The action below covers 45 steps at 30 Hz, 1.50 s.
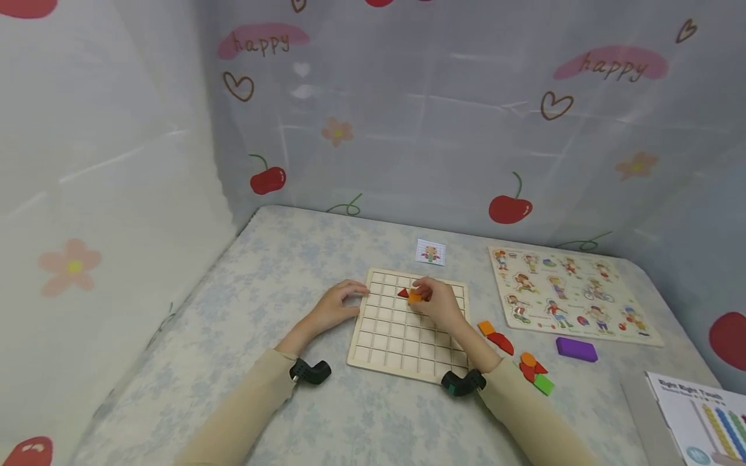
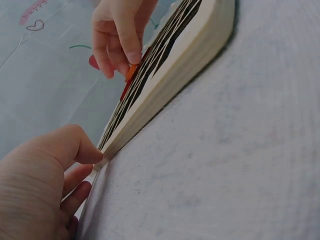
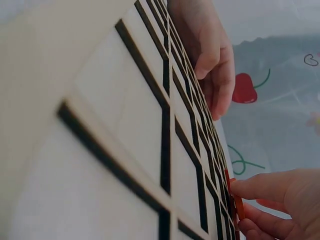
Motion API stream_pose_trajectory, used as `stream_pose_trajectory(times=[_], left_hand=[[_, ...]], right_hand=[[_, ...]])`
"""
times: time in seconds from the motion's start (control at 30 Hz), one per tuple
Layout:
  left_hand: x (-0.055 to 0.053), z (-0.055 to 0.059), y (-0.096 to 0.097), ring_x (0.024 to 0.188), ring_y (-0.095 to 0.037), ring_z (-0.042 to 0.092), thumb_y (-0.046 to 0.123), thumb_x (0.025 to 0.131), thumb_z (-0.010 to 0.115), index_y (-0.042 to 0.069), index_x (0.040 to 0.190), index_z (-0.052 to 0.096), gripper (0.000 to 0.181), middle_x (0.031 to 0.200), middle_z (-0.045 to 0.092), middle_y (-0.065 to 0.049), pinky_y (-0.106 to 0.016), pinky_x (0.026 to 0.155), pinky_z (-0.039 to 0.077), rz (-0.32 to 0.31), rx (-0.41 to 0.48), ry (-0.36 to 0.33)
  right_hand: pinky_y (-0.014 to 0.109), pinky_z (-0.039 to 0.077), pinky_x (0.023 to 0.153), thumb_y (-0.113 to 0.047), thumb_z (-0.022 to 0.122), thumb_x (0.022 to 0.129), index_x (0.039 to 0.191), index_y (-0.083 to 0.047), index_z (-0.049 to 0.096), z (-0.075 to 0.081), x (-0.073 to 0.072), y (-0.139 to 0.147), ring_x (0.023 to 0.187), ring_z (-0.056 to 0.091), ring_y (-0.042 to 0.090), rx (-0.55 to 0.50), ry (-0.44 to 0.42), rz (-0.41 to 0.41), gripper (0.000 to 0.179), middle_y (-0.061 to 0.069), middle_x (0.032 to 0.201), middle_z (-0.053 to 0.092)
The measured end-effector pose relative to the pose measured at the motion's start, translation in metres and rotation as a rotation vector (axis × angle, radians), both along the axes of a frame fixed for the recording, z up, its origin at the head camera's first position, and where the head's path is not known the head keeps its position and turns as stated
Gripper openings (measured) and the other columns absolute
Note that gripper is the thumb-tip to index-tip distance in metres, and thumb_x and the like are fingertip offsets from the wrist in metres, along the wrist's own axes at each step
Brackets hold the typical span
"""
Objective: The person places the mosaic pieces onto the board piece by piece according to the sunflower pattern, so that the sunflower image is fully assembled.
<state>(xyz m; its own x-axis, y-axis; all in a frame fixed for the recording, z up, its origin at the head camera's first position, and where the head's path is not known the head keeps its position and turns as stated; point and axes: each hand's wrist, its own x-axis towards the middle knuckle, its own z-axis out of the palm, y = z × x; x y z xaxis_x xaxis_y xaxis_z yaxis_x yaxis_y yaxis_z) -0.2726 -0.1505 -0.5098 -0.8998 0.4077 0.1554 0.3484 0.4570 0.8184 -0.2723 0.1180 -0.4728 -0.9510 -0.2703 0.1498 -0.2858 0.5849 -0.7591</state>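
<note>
A square wooden grid board (image 1: 379,355) lies on the table, with one red triangle (image 1: 403,293) in an upper cell. Over the cell to its right, my right hand (image 1: 438,303) pinches an orange square piece (image 1: 414,296) between thumb and fingers. The right wrist view shows this orange piece (image 3: 239,206) at the fingertips, close to the board's surface. My left hand (image 1: 333,305) rests against the board's left edge, thumb and fingers apart. In the left wrist view, the left thumb (image 2: 85,147) touches the board's rim. A small printed pattern card (image 1: 431,252) lies behind the board.
Right of the board lie an orange square (image 1: 486,328), red pieces (image 1: 502,343), an orange circle (image 1: 528,359) and a green square (image 1: 544,385). Farther right are a purple block (image 1: 577,349), a picture puzzle board (image 1: 571,294) and a white box (image 1: 688,414). Printed curtains enclose the table.
</note>
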Motion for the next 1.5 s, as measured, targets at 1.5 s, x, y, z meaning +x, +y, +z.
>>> stream_pose_trajectory(times=[1.5], left_hand=[[0.002, 0.004, 0.002, 0.132, -0.028, 0.045, 0.010, 0.089, 0.063, 0.015, 0.124, 0.062, 0.036, 0.135, 0.054, -0.006, -0.049, 0.108, 0.040, -0.003, 0.002, -0.004]], right_hand=[[0.025, 0.052, 0.072, 0.001, 0.069, 0.083, 0.113, 0.002, 0.065, 0.000, 0.017, 0.001, 0.084, 0.061, 0.023, -0.041, 0.047, -0.035, 0.031, 0.015, 0.095, 0.067]])
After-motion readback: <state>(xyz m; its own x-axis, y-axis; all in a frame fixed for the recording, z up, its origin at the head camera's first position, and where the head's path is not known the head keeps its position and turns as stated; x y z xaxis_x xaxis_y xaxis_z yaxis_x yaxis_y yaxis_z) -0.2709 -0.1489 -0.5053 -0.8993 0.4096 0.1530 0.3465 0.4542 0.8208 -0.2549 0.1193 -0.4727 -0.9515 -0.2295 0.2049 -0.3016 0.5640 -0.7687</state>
